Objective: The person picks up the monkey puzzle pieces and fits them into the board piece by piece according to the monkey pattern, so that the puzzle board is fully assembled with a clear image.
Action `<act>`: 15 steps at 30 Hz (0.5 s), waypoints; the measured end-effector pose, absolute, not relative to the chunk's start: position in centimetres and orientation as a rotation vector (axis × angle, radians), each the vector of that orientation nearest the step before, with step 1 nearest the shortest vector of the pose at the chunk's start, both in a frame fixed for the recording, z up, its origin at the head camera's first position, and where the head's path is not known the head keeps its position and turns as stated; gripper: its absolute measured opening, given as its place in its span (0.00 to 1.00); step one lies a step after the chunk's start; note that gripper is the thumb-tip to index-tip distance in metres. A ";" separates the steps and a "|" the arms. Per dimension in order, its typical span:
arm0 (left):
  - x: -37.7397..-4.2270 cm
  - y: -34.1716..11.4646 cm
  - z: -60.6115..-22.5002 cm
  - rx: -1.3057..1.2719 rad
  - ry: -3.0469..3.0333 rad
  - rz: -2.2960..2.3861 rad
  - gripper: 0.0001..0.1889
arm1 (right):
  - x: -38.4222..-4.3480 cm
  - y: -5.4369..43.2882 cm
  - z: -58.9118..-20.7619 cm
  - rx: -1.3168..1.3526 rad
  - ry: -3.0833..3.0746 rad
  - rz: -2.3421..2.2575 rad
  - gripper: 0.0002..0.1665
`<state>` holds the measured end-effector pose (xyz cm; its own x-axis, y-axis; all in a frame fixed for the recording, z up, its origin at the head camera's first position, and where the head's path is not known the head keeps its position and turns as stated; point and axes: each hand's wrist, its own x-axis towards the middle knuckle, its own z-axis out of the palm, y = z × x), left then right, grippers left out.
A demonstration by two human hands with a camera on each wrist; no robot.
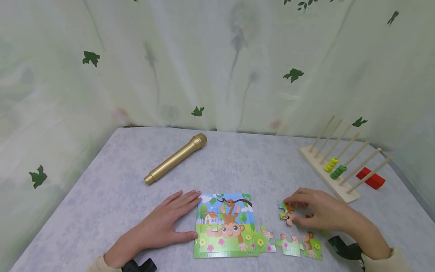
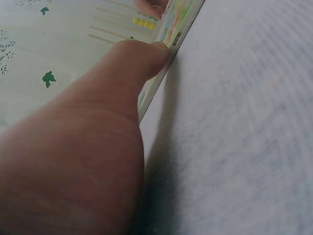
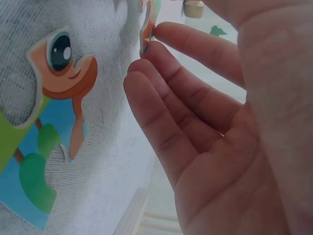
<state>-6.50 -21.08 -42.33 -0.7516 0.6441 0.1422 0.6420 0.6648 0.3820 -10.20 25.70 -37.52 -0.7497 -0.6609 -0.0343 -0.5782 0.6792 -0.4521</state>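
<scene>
Left hand (image 1: 166, 224): fingers (image 1: 186, 205) long and nearly straight, thumb spread away; they grip nothing, their tips and the thumb meeting the panel's left edge.
Square panel (image 1: 221, 249): just right of the left fingers, flat and glossy, with wavy puzzle seams and a monkey printed beneath a branch.
Right hand (image 1: 323, 209): fingers bent inward; thumb and index nearly together, pinching a small piece, the others loosely curved.
Pinched piece (image 1: 283, 206): at the right fingertips, thin, knobbed and notched, orange with blue and green; whether it is off the desk, I cannot tell.
Eye piece (image 3: 61, 78): beneath the right hand, flat, smooth, with curved cut edges, a big dark eye and round green trees.
Lower pieces: nearer the person than the right fingers, a yellow-flower piece (image 1: 263, 241) at the panel's edge, then a pink-flower piece (image 1: 290, 247) meeting a corner piece (image 1: 314, 247).
Microphone (image 1: 173, 160): beyond the left fingers, a gold, shiny tapered tube with a rounded head.
Peg rack (image 1: 316, 160): beyond and right of the right fingers, pale wood, slim round rods, glossy yellow beads (image 1: 331, 164) and green beads (image 1: 338, 172).
Red block (image 1: 372, 178): behind the rack, smooth and rectangular.
Desk (image 1: 102, 196): under both hands, mottled grey, with a fine weave close up.
</scene>
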 end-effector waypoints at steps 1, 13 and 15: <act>-6.5 -21.1 -42.3 1.110 2.866 0.649 0.46 | -10.2 25.7 -37.5 -1.015 2.702 -0.629 0.19; -6.5 -21.1 -42.5 1.103 2.871 0.648 0.46 | -10.0 25.4 -37.1 -1.081 2.731 -0.658 0.20; -6.4 -21.1 -42.5 1.105 2.874 0.646 0.46 | -9.9 25.2 -37.1 -1.106 2.740 -0.671 0.19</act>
